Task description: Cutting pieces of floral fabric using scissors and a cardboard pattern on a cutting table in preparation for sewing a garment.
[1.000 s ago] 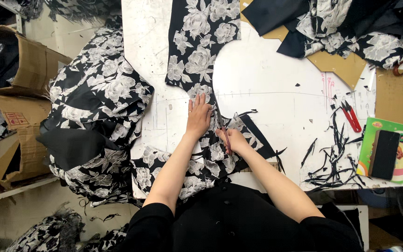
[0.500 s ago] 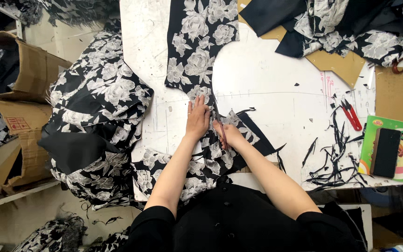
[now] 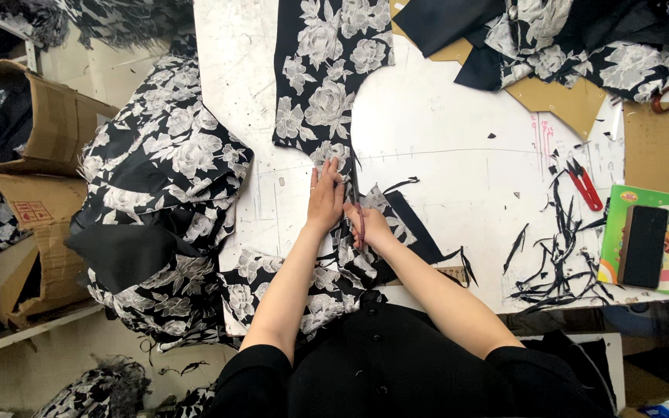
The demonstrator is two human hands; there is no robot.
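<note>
A strip of black fabric with white flowers (image 3: pixel 327 70) runs down the white table (image 3: pixel 466 170) toward me. My left hand (image 3: pixel 325 198) lies flat on it, fingers spread, pressing it down. Just to its right, my right hand (image 3: pixel 367 226) is closed around a thin tool whose tip points up along the fabric edge beside the left hand's fingers. What kind of tool it is cannot be told. More of the same fabric (image 3: pixel 334 271) bunches at the table's near edge under both forearms.
A big heap of floral fabric (image 3: pixel 156 209) hangs off the table's left side, beside cardboard boxes (image 3: pixel 32 124). On the right lie red thread snips (image 3: pixel 584 186), black scraps (image 3: pixel 555 255) and a dark phone (image 3: pixel 644 246) on a green booklet. Cardboard pieces (image 3: pixel 567 104) and more fabric (image 3: pixel 582 39) sit at the back.
My right hand has crept up and to the left along the fabric edge, closer to the left hand. The left hand stays pressed on the fabric.
</note>
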